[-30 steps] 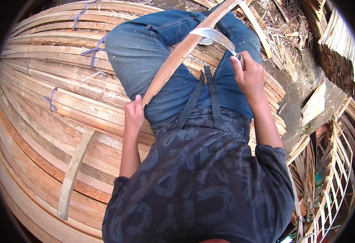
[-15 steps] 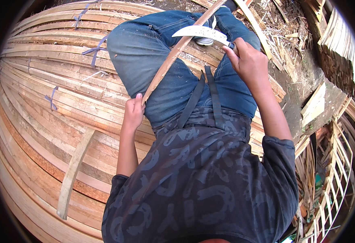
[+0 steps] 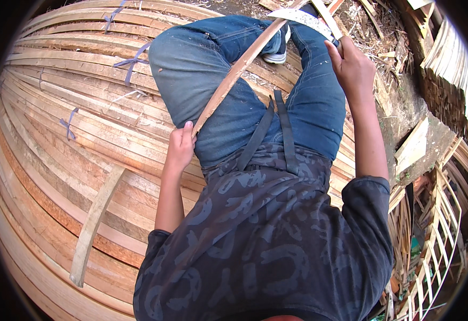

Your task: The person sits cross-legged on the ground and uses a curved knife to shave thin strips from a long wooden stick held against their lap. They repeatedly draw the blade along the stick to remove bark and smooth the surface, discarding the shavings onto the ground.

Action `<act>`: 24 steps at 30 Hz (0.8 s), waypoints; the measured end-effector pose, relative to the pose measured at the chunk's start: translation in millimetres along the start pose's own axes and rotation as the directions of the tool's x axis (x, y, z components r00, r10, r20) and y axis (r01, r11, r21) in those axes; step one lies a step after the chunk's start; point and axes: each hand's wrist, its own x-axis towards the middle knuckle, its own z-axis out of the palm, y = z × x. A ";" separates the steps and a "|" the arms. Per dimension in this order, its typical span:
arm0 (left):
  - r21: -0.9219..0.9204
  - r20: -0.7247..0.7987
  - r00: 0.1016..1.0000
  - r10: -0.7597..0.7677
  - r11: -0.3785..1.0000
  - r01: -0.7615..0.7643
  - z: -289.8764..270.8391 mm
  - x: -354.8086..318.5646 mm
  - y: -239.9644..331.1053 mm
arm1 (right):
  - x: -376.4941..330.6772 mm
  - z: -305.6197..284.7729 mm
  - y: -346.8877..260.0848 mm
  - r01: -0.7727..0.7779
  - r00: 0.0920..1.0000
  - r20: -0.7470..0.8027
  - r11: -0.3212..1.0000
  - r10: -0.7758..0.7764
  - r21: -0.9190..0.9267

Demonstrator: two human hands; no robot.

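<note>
My left hand (image 3: pixel 181 146) is closed round the near end of a long wooden strip (image 3: pixel 239 68), its thumb along the wood. The strip slants up and away to the right, across my thigh. In my right hand (image 3: pixel 353 69) is the handle of a machete with a broad, pale curved blade (image 3: pixel 304 20). That blade lies across the far part of the strip, near its upper end; whether its edge bites into the wood I cannot tell.
Long wooden slats (image 3: pixel 57 176), some tied with purple string (image 3: pixel 132 64), spread under and left of me. A short loose slat (image 3: pixel 97 224) lies on them. Stacked thin boards (image 3: pixel 450 80) stand at the right, above a wooden lattice (image 3: pixel 437 241). Shavings (image 3: pixel 351 21) litter the far ground.
My right hand has moved away from me and slightly right, carrying the machete blade farther up the strip. My left hand keeps its hold on the near end.
</note>
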 end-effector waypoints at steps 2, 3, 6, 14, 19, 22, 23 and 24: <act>0.005 0.009 1.000 -0.014 1.000 0.014 -0.2 0.4 3.5 | 0.6 -0.6 0.5 0.015 1.000 -0.013 0.999 -0.015 -0.032; -0.008 0.013 1.000 -0.026 1.000 0.026 -0.9 -0.6 4.7 | 2.2 -1.5 -0.6 0.017 1.000 -0.022 0.999 -0.018 -0.041; -0.045 0.031 0.998 -0.049 0.998 0.050 0.6 -1.9 12.8 | 6.4 2.2 1.9 0.011 0.999 -0.030 0.998 -0.013 -0.057; -0.023 0.081 0.994 -0.076 0.997 0.078 -2.4 -0.8 22.3 | 21.2 19.5 19.0 -0.033 0.999 -0.032 0.999 0.032 -0.025; -0.027 0.116 0.987 -0.112 0.993 0.116 -4.9 0.5 22.6 | 25.9 17.3 16.9 -0.094 0.995 -0.039 0.993 0.091 -0.076; 0.000 0.108 0.990 -0.088 0.996 0.088 -2.3 -1.4 33.4 | 29.4 19.6 37.2 -0.151 0.987 -0.068 0.987 0.146 -0.062; -0.004 0.113 0.987 -0.110 0.994 0.111 -3.3 -2.7 32.4 | 22.4 23.1 37.0 -0.165 0.986 -0.047 0.985 0.162 -0.060; -0.010 0.118 0.985 -0.126 0.992 0.128 -3.2 -1.8 32.4 | 18.3 23.4 35.7 -0.177 0.984 -0.031 0.982 0.175 -0.060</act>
